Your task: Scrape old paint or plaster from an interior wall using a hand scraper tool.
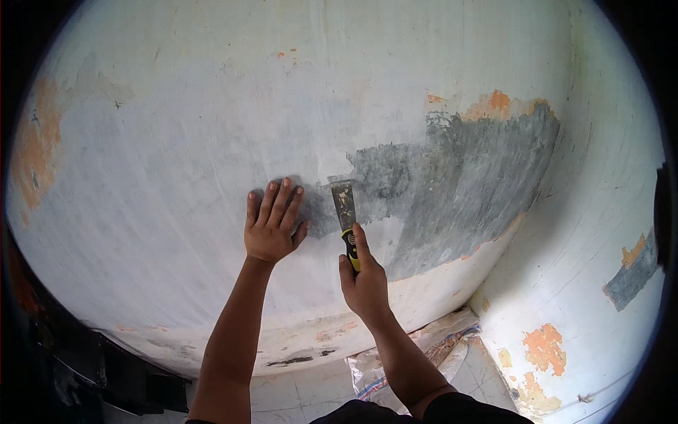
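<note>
My right hand grips a putty knife by its black and yellow-green handle, thumb and forefinger along it. The blade, flecked with pale bits, points up and its tip meets the wall at the edge of the white paint. My left hand lies against the wall to the left of the blade, fingers spread and holding nothing. Around and right of the blade spreads a bared grey patch with ragged edges. A small tongue of white paint stands just above the blade tip.
Orange patches show at the wall's far left and above the grey area. A side wall meets this one at the right. Below, a plastic sheet with debris lies on the tiled floor. Dark objects stand at lower left.
</note>
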`<action>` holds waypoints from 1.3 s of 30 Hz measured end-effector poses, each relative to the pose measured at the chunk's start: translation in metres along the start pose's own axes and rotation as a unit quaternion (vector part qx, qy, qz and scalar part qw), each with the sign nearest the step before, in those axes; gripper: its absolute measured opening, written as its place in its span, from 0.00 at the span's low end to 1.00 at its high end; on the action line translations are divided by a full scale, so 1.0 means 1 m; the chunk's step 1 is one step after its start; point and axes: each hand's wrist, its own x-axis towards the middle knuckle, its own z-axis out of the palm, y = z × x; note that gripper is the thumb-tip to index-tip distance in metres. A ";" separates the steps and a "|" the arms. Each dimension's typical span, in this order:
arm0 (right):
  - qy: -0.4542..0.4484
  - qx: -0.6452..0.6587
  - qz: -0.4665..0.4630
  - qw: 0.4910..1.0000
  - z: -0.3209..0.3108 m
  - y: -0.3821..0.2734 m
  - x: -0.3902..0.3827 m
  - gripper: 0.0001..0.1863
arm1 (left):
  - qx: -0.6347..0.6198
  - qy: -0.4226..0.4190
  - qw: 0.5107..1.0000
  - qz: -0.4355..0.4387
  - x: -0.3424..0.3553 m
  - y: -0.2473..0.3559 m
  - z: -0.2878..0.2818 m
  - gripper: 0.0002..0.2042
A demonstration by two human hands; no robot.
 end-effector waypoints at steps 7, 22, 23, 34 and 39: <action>0.017 0.083 0.068 0.994 0.009 -0.023 -0.004 0.34 | -0.028 -0.001 1.000 0.002 0.000 0.001 -0.001 0.27; 0.030 0.052 0.068 0.996 0.009 -0.027 -0.005 0.33 | -0.034 -0.006 0.999 -0.001 -0.001 0.000 0.000 0.28; 0.029 0.046 0.057 0.997 0.007 -0.025 -0.007 0.33 | -0.027 -0.008 1.000 0.000 -0.003 0.001 0.000 0.28; 0.000 0.049 0.078 0.996 -0.008 -0.027 0.008 0.33 | -0.020 -0.009 1.000 0.005 -0.002 0.001 -0.003 0.29; 0.014 0.049 0.024 0.998 -0.006 -0.021 0.002 0.34 | -0.026 0.006 1.000 -0.003 -0.002 0.001 0.001 0.28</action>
